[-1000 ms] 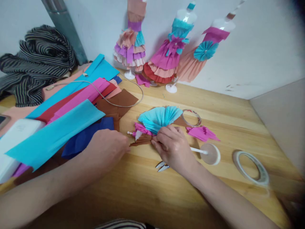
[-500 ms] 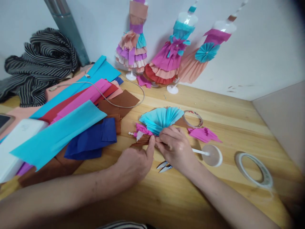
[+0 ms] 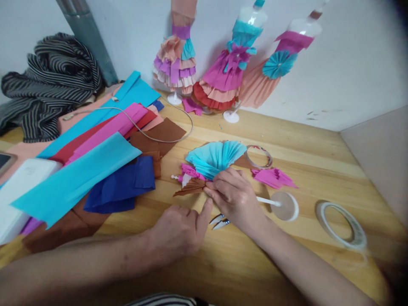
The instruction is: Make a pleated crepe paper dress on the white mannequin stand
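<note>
A paper-dress doll lies on the wooden table: a pleated light-blue paper fan with pink and brown crepe pieces at its waist, on a white stick with a round base. My right hand is closed, pinching the doll at the waist. My left hand rests on the table just below it, fingers curled, thumb pointing up toward the doll. Small scissors lie partly under my right hand.
Sheets of crepe paper in blue, pink, red and brown cover the left. Three finished dress dolls stand at the wall. A tape roll, a smaller ring, a pink scrap, a cable, a white box and striped cloth lie around.
My left hand came away from the crepe sheets, moved right to the doll's waist, then drew back a little toward me. My right hand kept its pinch on the doll.
</note>
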Action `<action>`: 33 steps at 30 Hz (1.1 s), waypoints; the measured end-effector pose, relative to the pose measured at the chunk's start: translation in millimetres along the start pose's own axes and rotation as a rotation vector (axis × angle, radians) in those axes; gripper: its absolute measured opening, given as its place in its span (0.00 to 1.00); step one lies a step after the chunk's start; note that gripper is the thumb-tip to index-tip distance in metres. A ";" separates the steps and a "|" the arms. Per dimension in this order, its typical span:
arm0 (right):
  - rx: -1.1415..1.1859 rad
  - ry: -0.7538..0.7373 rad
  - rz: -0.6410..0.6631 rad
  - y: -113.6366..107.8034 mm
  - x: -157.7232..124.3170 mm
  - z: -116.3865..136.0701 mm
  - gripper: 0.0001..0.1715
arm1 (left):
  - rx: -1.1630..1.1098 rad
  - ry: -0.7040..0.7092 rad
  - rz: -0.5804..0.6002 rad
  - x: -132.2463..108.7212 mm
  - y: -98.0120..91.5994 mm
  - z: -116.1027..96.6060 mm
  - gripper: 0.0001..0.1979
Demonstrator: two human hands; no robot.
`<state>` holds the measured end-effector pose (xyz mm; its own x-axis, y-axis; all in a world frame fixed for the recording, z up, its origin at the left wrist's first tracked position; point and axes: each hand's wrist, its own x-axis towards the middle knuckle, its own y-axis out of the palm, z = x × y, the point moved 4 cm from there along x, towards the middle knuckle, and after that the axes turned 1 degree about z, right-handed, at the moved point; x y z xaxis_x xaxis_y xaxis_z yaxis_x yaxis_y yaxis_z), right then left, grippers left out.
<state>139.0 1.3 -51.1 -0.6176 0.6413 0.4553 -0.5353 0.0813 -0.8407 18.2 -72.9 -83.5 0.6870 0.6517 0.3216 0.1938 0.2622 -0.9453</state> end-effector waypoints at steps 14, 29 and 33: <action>-0.003 -0.025 -0.001 -1.4 -0.8 -1.5 0.11 | -0.045 -0.176 0.093 4.7 20.0 9.0 0.29; 0.044 -0.066 0.090 -4.6 1.4 -8.7 0.11 | -0.007 -0.146 0.256 7.6 16.8 15.7 0.28; 0.083 -0.034 0.146 -11.5 2.7 -9.9 0.08 | 0.065 -0.128 0.318 11.0 12.8 12.2 0.29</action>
<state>149.2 9.7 -43.1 -0.7107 0.6154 0.3408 -0.4834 -0.0752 -0.8722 19.7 -53.7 -91.4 0.6119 0.7907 0.0198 -0.0636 0.0741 -0.9952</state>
